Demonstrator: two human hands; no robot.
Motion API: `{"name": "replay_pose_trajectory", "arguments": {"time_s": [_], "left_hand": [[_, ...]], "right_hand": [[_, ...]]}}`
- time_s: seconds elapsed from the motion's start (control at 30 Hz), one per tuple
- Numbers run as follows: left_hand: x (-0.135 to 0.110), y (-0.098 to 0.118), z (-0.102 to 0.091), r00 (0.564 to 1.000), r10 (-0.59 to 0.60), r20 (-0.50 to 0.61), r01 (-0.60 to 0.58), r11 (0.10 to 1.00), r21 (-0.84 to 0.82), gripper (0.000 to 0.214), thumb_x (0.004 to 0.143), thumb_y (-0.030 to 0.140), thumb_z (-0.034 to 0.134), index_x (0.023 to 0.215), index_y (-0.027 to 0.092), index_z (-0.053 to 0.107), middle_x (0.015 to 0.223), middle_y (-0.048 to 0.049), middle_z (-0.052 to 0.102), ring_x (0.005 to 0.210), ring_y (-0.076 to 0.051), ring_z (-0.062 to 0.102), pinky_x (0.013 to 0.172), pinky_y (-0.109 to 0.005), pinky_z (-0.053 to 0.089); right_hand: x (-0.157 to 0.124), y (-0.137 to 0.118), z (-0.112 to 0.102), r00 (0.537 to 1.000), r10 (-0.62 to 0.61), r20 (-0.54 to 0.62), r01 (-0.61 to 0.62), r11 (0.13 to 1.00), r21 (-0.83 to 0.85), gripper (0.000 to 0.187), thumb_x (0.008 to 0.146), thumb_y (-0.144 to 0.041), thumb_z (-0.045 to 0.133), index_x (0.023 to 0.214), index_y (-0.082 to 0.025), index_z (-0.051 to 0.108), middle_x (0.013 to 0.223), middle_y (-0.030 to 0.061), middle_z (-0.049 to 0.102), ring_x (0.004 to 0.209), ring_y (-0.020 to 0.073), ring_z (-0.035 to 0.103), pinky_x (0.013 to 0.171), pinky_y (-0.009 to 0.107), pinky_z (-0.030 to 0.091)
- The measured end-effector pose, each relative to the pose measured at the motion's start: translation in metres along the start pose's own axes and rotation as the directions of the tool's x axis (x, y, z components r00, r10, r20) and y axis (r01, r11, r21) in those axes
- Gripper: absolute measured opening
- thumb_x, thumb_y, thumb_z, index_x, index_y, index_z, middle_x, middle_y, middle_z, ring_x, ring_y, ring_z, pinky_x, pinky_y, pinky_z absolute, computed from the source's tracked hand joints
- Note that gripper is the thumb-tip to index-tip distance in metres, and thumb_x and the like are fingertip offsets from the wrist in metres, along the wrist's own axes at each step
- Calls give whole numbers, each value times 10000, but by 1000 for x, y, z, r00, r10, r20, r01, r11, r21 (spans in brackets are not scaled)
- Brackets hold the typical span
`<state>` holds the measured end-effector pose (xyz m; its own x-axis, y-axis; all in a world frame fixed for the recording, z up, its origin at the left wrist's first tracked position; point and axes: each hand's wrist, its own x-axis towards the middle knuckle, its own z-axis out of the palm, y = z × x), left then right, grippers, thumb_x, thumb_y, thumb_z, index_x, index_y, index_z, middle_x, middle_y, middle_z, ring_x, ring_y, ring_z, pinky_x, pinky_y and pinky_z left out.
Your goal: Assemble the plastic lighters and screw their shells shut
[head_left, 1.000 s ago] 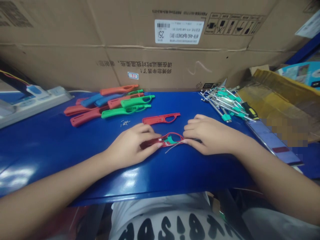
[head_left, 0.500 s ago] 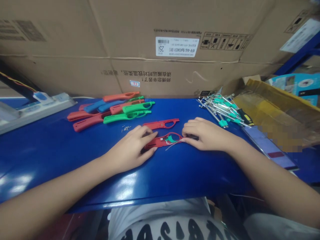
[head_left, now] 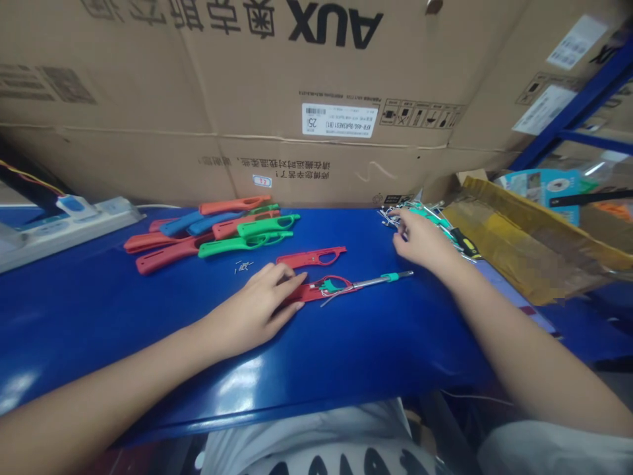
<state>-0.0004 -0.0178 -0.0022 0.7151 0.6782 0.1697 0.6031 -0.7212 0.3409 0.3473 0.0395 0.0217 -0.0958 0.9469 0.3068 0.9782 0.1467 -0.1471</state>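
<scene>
My left hand (head_left: 257, 300) lies on the blue table (head_left: 148, 330) with its fingers stretched over the left end of a red handle shell (head_left: 316, 290). A green part sits in that shell and a metal rod with a teal collar (head_left: 383, 280) sticks out of it to the right. A second red shell (head_left: 311, 256) lies just behind. My right hand (head_left: 419, 239) is at the back right, its fingers curled into a pile of metal rods with teal parts (head_left: 435, 221); what it grips is hidden.
A heap of red, blue and green handle shells (head_left: 212, 231) lies at the back left, a few small screws (head_left: 242, 266) in front of it. A white power strip (head_left: 64, 221) is far left. Cardboard boxes (head_left: 297, 99) wall the back. A yellow bag (head_left: 519, 231) is right.
My right hand left the red shell and moved back and right to the rod pile. The metal rod now shows sticking out of the shell. The camera tilted up.
</scene>
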Motion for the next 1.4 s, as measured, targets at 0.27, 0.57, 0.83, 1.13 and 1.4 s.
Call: {"name": "replay_pose_trajectory", "arguments": {"time_s": [0.27,0.57,0.83,1.13,1.4], "left_hand": [[0,0,1,1000,-3,-24,2,999,-48,424,1006,289,478,1410,183,554,1239,-128,568,1124,-267,550,1037,-467,489],[0,1,-1,1000,0,-13,0,999,-33,414,1021,285,453,1412,183,545,1245,-124,578,1132,-257,554,1048,-455,479],[1,2,-3,1000,8,-9,-8,1000,-18,405,1023,281,456,1407,192,546,1249,-123,588,1132,-260,558,1034,-460,486],[0,1,-2,1000,18,-23,-19,1000,-23,396,1014,273,474,1394,202,563,1243,-117,598,1127,-254,574,1030,-449,496],[1,2,-3,999,29,-46,-30,999,-23,396,1003,275,489,1384,212,580,1216,-117,623,1108,-258,596,1017,-453,515]], "right_hand": [[13,31,10,949,312,-37,-310,910,-275,408,937,-318,481,1241,-90,628,1259,272,592,1221,438,514,949,560,439],[21,41,26,939,342,8,-330,911,-245,285,941,-354,539,1028,-160,729,1197,212,629,1219,399,526,946,522,463],[22,46,31,937,350,3,-340,912,-229,230,891,-315,575,923,-149,730,1146,217,631,1149,399,543,914,515,464],[20,43,22,966,256,-21,-257,960,-109,240,872,-255,519,1078,-178,613,945,139,706,882,317,636,775,416,463],[19,43,23,989,147,-27,-148,988,-37,279,828,-188,496,1062,-185,648,887,119,712,820,303,621,739,390,455]]}}
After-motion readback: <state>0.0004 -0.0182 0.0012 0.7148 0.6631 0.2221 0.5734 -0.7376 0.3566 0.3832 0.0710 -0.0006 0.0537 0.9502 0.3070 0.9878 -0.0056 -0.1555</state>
